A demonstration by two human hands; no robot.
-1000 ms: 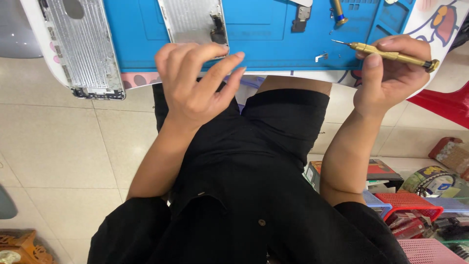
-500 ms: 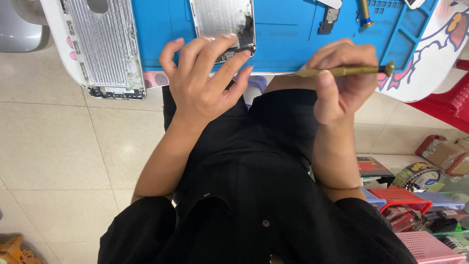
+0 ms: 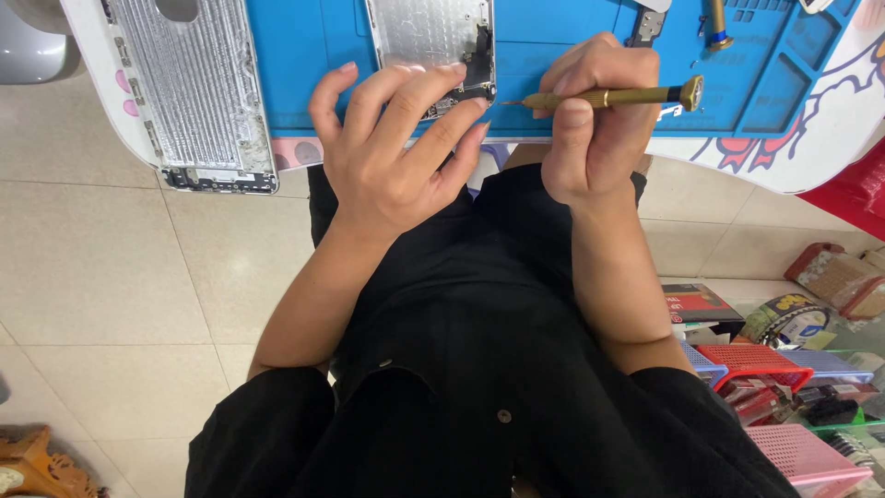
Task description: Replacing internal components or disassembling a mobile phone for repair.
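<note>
The blue work mat point(image 3: 572, 41) covered most of the white table point(image 3: 811, 138), and on it, at the near edge, lay a bare silver phone housing point(image 3: 429, 41), with a second, larger-looking ribbed housing point(image 3: 184, 92) well apart to the left and hanging partly past the table's rim. The left hand point(image 3: 392, 152) lay spread and mostly open, its fingertips resting on the near end of the middle housing to steady it rather than gripping it. The right hand point(image 3: 595, 129) was closed around a brass-coloured precision screwdriver point(image 3: 604, 95), held nearly level with its fine tip aimed at the small dark parts at the housing's near right corner, just beside the left fingertips. The likeliest trouble, as I judged it, was a slip: the tip came in at a flat angle and so close to the bracing fingers that a skid off a screw head could jab them or scratch the parts. The housing sat right at the table edge over a tiled floor point(image 3: 111, 277), so a sideways push could slide it off. A loosened screw could roll off the mat there too. Another driver point(image 3: 717, 23) and a small dark part point(image 3: 645, 23) lay farther back.
</note>
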